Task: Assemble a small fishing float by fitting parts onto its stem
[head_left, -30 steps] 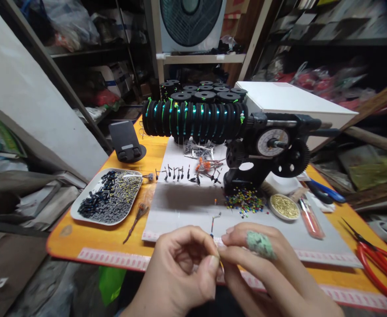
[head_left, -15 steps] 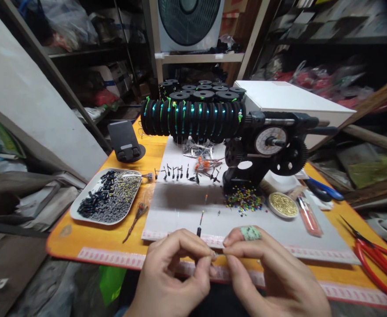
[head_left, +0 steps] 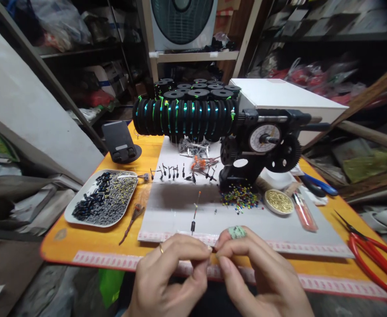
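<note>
Close together at the table's front edge, both my hands are pinched. My left hand [head_left: 172, 275], with a ring on one finger, has thumb and index finger together; a tiny pale bit shows at its fingertips, too small to name. My right hand [head_left: 257, 270], with green tape [head_left: 237, 232] round a finger, pinches too, and what it holds, if anything, I cannot make out. Just beyond them, a thin line piece with a small black cylinder [head_left: 193, 226] and an orange tip lies on the grey board [head_left: 170, 220]. A pile of coloured beads [head_left: 241, 198] is further back.
To the left stands a white tray [head_left: 68, 215] of small grey and black cylinders. A black winding machine [head_left: 246, 163] carries a row of black spools [head_left: 183, 118]. Right of it are a dish of gold-coloured bits [head_left: 278, 202], and red-handled scissors [head_left: 370, 251] by the edge.
The whole view has shifted slightly, so things sit further left. My hands remain pinched and close together; the black cylinder beyond them now shows more fully.
</note>
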The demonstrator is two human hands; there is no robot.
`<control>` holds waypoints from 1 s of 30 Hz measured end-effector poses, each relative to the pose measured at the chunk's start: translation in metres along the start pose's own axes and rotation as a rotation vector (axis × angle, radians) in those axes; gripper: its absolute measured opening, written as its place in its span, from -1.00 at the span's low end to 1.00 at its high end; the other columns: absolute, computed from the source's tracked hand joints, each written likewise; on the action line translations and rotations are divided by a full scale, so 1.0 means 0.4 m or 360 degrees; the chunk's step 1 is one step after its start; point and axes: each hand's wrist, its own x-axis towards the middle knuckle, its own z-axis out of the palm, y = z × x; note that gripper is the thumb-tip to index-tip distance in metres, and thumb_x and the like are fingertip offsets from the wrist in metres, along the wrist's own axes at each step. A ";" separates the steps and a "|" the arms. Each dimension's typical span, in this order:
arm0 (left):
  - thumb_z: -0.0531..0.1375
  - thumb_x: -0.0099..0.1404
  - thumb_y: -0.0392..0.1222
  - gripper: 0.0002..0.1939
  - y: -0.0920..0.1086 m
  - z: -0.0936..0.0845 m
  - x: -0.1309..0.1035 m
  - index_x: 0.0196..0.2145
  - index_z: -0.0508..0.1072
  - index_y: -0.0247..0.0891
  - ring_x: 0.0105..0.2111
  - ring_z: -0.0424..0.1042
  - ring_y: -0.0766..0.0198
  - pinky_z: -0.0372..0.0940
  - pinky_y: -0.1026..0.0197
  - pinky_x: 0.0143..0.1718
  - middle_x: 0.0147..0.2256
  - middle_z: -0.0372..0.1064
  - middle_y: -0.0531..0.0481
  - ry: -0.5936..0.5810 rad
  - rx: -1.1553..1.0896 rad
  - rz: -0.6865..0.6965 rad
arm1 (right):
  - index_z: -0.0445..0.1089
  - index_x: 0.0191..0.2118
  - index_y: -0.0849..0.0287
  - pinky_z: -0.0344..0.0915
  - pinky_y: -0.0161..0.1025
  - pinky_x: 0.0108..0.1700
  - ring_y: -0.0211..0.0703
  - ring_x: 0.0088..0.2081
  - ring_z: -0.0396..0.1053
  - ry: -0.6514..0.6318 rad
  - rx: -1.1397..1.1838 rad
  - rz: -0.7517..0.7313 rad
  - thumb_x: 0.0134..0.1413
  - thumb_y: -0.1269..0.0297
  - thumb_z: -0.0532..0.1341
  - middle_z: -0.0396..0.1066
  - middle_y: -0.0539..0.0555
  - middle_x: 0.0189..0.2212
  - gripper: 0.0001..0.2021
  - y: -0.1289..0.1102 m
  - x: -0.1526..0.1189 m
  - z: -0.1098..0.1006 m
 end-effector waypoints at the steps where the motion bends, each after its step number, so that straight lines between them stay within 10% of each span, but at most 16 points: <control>1: 0.26 0.14 -0.58 -0.65 -0.001 0.004 -0.003 -0.24 0.55 -0.16 -0.33 0.58 0.26 0.45 0.34 -0.27 -0.36 0.60 0.03 0.0038 -0.0064 -0.0057 | 0.46 -0.40 0.11 0.46 -0.29 -0.46 -0.12 -0.44 0.47 0.0034 0.0006 0.0014 0.11 0.15 0.31 0.44 0.04 -0.50 -0.84 -0.003 0.004 0.003; 15: 0.35 0.26 -0.19 -0.87 0.021 0.061 -0.011 -0.44 0.53 -0.14 -0.45 0.30 0.34 0.34 0.31 -0.26 -0.41 0.32 0.08 0.0434 -0.0450 -0.0387 | 0.40 -0.30 0.07 0.41 -0.45 -0.45 -0.24 -0.38 0.48 -0.0265 0.0209 0.0172 0.22 0.44 0.15 0.41 -0.01 -0.43 -0.86 -0.002 -0.026 0.004; 30: 0.42 0.18 -0.15 -0.88 0.025 0.061 -0.009 -0.48 0.59 -0.10 -0.36 0.41 0.41 0.37 0.31 -0.03 -0.37 0.32 0.09 0.0378 -0.0984 -0.0665 | 0.49 -0.33 0.02 0.36 -0.39 -0.15 -0.25 -0.26 0.42 -0.0369 0.1020 0.0737 0.22 0.02 0.25 0.35 -0.04 -0.37 -0.78 -0.016 -0.028 0.028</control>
